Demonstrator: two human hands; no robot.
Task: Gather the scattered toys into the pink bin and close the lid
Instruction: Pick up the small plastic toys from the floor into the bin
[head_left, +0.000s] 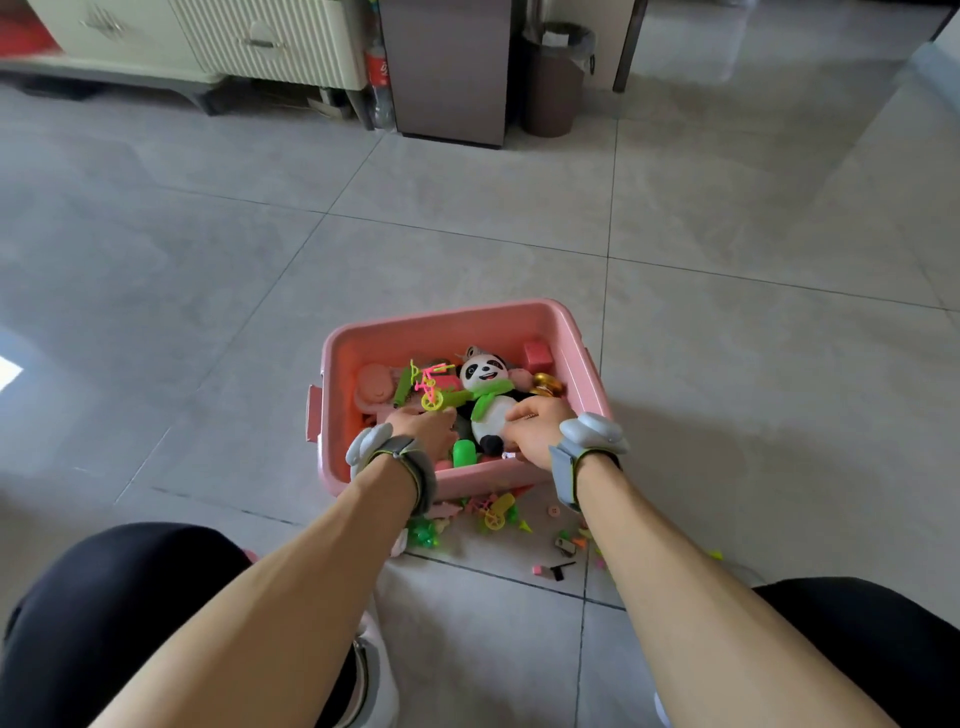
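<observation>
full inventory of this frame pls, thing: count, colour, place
bin: 1, pink, on the floor tiles, lid off and not in view
panda plush: 1, black and white with green scarf, in the bin
toy bike: 1, pink and yellow, in the bin left of the panda
block: 1, red, bin's far right corner
small toys: many, mixed bright colours, on the floor on the bin's near side
cabinet: 1, cream, far left
waste bin: 1, brown, far wall
bottle: 1, red label, beside the cabinet
left hand: in the bin, fingers hidden
right hand: in the bin, fingers curled on the panda
</observation>
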